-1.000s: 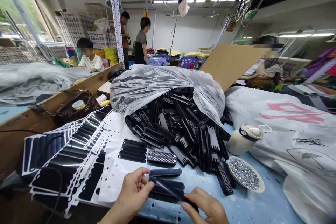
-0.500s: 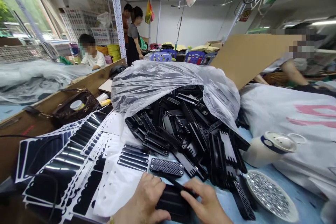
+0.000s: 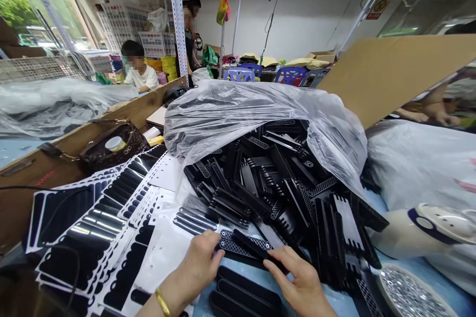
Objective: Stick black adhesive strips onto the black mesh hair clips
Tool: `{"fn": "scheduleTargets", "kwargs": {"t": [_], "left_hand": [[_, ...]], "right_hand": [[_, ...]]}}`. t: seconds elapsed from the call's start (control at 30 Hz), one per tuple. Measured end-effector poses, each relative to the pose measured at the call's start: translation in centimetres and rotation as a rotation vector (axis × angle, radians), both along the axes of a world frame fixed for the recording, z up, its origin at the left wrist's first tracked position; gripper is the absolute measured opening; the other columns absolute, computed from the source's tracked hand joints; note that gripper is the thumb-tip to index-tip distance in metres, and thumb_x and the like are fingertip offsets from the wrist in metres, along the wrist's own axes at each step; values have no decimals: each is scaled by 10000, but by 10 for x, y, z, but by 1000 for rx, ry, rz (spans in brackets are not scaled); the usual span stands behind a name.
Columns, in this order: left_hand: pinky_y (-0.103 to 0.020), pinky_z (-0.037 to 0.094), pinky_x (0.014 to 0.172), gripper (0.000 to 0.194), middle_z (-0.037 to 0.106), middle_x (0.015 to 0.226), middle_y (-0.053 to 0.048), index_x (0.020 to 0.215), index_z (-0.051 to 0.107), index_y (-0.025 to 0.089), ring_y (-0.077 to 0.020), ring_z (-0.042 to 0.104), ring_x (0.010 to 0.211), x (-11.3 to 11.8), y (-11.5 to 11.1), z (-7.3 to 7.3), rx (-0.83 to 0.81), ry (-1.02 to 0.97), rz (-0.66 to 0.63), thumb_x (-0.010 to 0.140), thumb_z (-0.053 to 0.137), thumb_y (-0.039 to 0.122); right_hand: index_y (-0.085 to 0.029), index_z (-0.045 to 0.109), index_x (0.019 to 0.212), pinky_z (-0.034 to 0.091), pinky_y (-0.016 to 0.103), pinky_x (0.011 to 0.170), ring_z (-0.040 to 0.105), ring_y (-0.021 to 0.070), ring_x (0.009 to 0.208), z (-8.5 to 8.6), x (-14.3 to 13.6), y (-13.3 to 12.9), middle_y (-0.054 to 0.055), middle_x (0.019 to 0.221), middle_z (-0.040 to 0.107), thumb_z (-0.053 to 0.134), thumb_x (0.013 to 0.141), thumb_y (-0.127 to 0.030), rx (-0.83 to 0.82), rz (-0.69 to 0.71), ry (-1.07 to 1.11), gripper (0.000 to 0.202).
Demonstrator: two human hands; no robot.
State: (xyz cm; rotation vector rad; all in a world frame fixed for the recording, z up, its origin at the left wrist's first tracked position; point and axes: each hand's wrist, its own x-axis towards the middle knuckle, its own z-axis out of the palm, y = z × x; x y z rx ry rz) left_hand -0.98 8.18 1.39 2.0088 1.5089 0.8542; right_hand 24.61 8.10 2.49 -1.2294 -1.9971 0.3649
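Note:
With thumb and fingers, my right hand (image 3: 297,280) pinches one end of a slim black strip (image 3: 247,243). The strip lies slantwise over a black handle piece with a crosshatched face (image 3: 232,246). At that piece's left end, my left hand (image 3: 201,262) has its thumb and fingertips closed on the end; the fingers partly hide the contact. Below, between the hands, several long rounded black pieces (image 3: 243,294) lie side by side on the blue table. Glossy black strips (image 3: 193,220) rest on white sheet just beyond my left hand.
A clear plastic bag (image 3: 238,104) spills black comb-toothed parts (image 3: 260,178) ahead. Sheets of black stickers (image 3: 96,228) cover the left, beside a brown handbag (image 3: 119,146). At right are a cream bottle (image 3: 401,233) and a dish of shiny metal bits (image 3: 412,290). People work behind.
Both hands have moved away from the rounded black pieces to the crosshatched piece beyond. The slim strip in my right hand now lies across it. The view has turned slightly left.

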Motion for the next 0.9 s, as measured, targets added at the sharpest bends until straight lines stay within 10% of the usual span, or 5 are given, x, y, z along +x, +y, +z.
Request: {"fn": "scheduleTargets", "kwargs": {"t": [0.9], "left_hand": [[-227,419,516,267,555,615,19,888,761,117,-125,537,527,-1,-1,8,-516,-521,64,685,597,174]], "right_hand": [[-204,725,961,620,226,682,757,169,742,10,-11,-5,52,847,780,562,963,-285,256,172,-192,182]]}}
